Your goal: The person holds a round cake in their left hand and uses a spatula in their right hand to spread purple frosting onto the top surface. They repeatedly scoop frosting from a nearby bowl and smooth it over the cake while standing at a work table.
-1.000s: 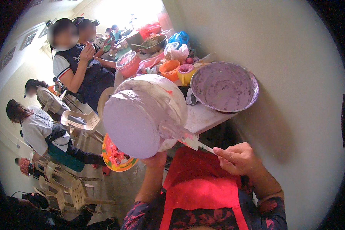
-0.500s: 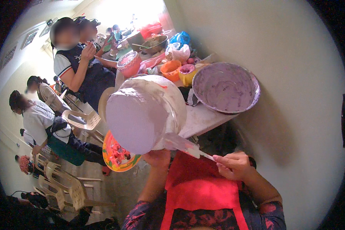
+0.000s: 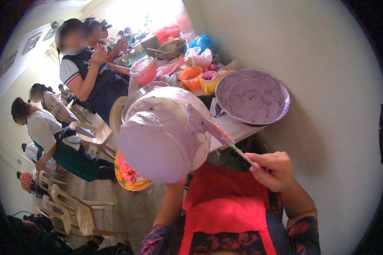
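A round cake [image 3: 153, 144] coated in pale purple frosting, with white on its back part, is held tilted above the table's front corner. My left hand [image 3: 175, 187] is beneath it, holding it, with most fingers hidden. My right hand [image 3: 271, 169] is closed on the handle of a spatula [image 3: 219, 131], whose frosting-smeared blade touches the cake's right upper side. A wide bowl [image 3: 253, 112] smeared with purple frosting stands on the table to the right. An orange-rimmed plate [image 3: 132, 183] with red bits shows below the cake's left side.
The white table [image 3: 242, 132] also bears an orange cup [image 3: 190, 78], a yellow mug [image 3: 209, 85], a pink decorated cake [image 3: 142, 72] and bags. Co-workers [image 3: 78, 80] stand at left among plastic chairs [image 3: 85, 212]. A wall [image 3: 327, 85] rises at right.
The spatula blade has moved up along the cake's right side, and my right hand has shifted slightly right. The cake sits a little further right. Co-workers at left have shifted position.
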`<state>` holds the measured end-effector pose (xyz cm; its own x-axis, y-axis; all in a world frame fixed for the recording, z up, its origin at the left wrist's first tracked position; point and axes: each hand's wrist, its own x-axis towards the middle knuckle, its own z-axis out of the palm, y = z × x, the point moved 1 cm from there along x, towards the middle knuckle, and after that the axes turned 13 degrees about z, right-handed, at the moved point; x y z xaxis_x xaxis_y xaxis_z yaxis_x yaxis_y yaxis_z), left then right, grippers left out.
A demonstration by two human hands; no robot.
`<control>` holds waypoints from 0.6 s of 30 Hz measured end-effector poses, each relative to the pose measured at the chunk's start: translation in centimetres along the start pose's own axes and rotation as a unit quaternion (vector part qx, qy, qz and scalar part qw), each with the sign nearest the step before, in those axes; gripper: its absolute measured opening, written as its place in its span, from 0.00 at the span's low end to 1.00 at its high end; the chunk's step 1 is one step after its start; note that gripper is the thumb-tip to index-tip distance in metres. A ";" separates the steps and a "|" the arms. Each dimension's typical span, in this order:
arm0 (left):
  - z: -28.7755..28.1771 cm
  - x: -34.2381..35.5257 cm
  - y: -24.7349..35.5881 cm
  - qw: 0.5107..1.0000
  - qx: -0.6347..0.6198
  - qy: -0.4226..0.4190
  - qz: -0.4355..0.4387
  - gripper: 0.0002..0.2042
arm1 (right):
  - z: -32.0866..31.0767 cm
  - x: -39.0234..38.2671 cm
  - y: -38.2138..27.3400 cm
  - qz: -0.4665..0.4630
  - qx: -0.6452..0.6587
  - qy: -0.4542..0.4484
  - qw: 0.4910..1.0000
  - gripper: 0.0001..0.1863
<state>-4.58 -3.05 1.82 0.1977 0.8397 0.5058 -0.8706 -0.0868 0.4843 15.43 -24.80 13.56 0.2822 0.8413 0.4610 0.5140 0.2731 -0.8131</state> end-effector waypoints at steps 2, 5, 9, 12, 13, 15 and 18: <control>-0.1 0.0 0.0 1.000 0.001 -0.004 0.003 0.37 | 0.3 0.1 0.0 0.031 0.004 -0.015 0.999 0.20; -0.3 0.0 -0.1 1.000 0.006 -0.009 0.007 0.37 | 0.7 0.3 -0.2 0.048 0.004 -0.022 0.999 0.20; -0.7 -0.3 -0.4 1.000 0.020 -0.012 0.020 0.37 | 1.5 0.3 0.3 0.065 -0.002 -0.011 0.998 0.20; -1.0 -0.6 -0.4 0.999 0.033 -0.014 0.036 0.37 | 2.5 0.0 1.0 0.038 -0.014 0.016 0.999 0.21; -1.2 -0.7 -0.4 0.998 0.035 -0.013 0.042 0.37 | 2.7 0.0 1.1 0.019 -0.022 0.022 0.999 0.21; -1.6 -0.9 -0.5 0.998 0.046 -0.012 0.050 0.37 | 3.0 -0.1 1.3 -0.008 -0.034 0.026 0.999 0.22; -1.9 -1.0 -0.4 0.997 0.046 -0.010 0.061 0.37 | 3.4 -0.3 1.7 -0.023 -0.041 0.023 0.999 0.23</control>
<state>-5.27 -2.86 -0.29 0.1032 0.8092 0.5785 -0.8435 -0.2370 0.4820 13.48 -23.00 10.78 0.2928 0.8056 0.5151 0.5915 0.2707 -0.7595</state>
